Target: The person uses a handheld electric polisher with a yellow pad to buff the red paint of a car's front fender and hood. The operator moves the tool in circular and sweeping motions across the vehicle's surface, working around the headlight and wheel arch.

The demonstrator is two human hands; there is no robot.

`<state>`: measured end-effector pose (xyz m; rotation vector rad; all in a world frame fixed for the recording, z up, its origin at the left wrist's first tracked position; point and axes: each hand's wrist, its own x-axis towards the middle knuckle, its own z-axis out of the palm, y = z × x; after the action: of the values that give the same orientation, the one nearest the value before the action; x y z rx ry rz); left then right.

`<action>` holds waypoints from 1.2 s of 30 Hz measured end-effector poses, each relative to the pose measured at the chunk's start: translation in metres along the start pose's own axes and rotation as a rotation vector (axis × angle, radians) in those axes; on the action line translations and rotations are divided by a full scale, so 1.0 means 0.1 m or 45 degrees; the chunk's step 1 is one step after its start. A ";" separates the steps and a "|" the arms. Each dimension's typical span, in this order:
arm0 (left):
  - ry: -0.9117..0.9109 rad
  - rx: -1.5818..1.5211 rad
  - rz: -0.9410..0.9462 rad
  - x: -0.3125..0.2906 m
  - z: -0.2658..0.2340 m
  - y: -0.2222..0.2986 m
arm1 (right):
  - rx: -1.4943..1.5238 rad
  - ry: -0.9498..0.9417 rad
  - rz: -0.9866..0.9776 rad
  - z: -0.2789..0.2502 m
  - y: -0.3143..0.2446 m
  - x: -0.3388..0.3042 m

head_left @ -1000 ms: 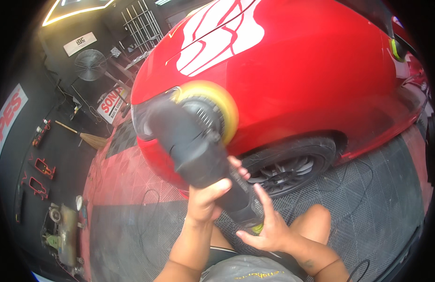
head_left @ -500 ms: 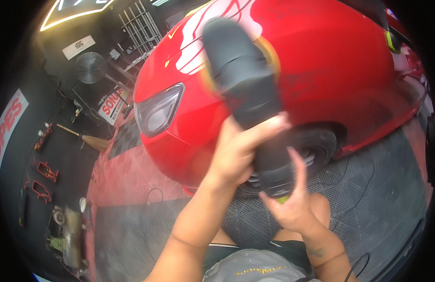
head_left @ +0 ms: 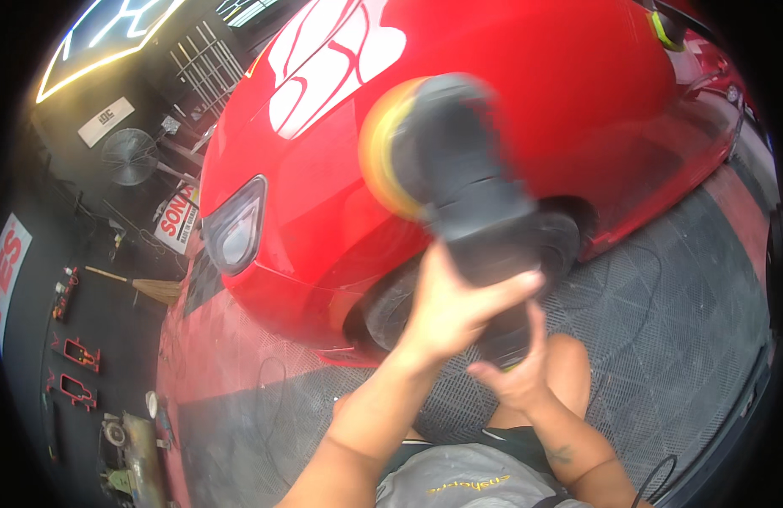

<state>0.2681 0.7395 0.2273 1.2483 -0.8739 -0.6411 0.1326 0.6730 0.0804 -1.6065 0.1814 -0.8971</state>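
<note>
A black car polisher (head_left: 469, 161), blurred by motion, is in front of the red car's front fender (head_left: 569, 135). Its yellow round pad (head_left: 379, 152) faces left toward the bodywork; whether it touches the paint I cannot tell. My left hand (head_left: 455, 309) is wrapped round the middle of the polisher's body, its thumb stretched across the top. Lower down, my right hand (head_left: 523, 372) holds the rear end between thumb and fingers. Part of the front wheel (head_left: 387, 309) is hidden behind the tool and my left hand.
The headlight (head_left: 237, 224) and the reflective bonnet are to the left. Grey floor tiles (head_left: 662, 339) lie under me, with a cable across them at right. By the left wall are a broom (head_left: 154, 289), a fan (head_left: 129, 157) and a compressor-like machine (head_left: 137, 449).
The polisher's head has swung down and to the right, and more of its yellow pad shows. Both hands keep their hold. The car sits further left and lower in view.
</note>
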 end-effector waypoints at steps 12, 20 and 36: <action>0.007 -0.218 -0.072 -0.77 -0.63 -0.51 | -0.135 -0.200 -0.085 0.33 0.27 -0.33; 0.136 -0.724 0.312 -1.16 -1.10 -0.61 | -0.418 -0.596 -0.158 0.61 0.04 -0.13; -0.205 -0.105 0.221 0.91 0.43 0.53 | 0.416 0.158 0.245 -0.24 -0.79 0.64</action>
<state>0.2778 0.6541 0.3011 1.0440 -1.0666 -0.6376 0.1330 0.6379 0.1788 -1.2105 0.2579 -0.8303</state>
